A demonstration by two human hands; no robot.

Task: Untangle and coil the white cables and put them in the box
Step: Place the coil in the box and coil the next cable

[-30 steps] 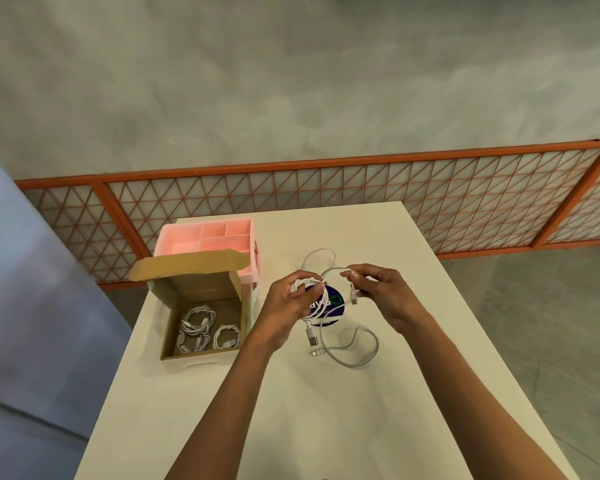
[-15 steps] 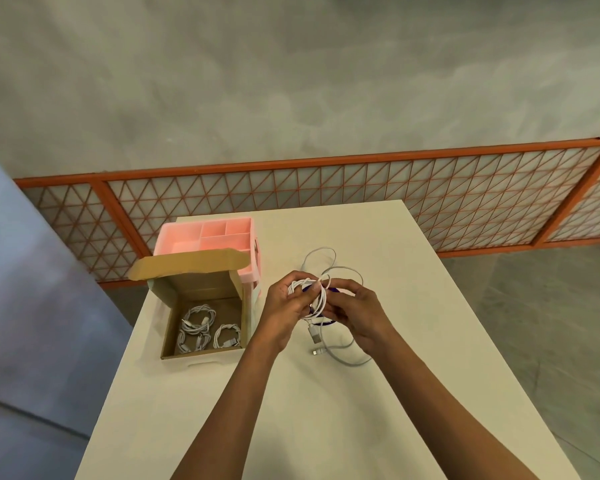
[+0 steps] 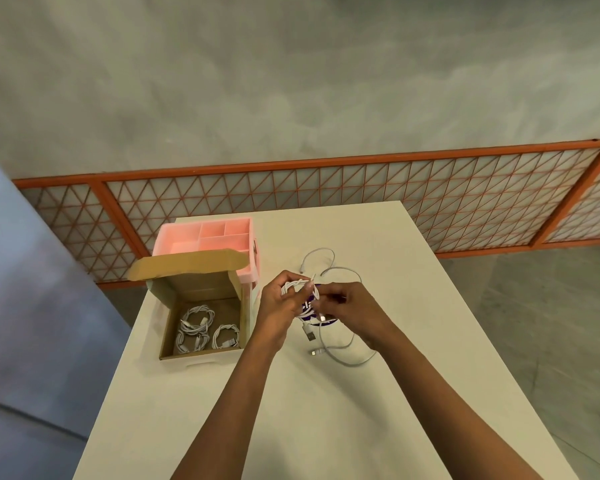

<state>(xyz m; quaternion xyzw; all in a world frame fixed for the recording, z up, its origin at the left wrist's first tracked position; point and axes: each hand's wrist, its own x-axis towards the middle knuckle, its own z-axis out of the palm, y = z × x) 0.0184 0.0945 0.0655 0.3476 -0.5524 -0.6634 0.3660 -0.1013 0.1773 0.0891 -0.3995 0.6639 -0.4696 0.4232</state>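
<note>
My left hand (image 3: 278, 304) grips a small coil of white cable (image 3: 297, 285) above the middle of the white table (image 3: 326, 410). Close beside it, my right hand (image 3: 352, 308) pinches the loose end of that same cable. More white cable (image 3: 343, 355) lies in loose loops on the table under and beyond my hands, with two plugs showing below them. To the left stands an open cardboard box (image 3: 201, 289) with its lid flap up. Three coiled white cables (image 3: 196, 327) lie inside it.
A pink plastic organiser tray (image 3: 208, 237) with several compartments stands behind the box at the table's far left corner. A dark blue round object (image 3: 321, 320) sits under my hands. An orange-framed lattice panel (image 3: 326, 188) runs along the wall beyond the table.
My right hand came left to meet the left hand, then shifted slightly right again, working the cable end around the coil. The left hand kept its grip in place.
</note>
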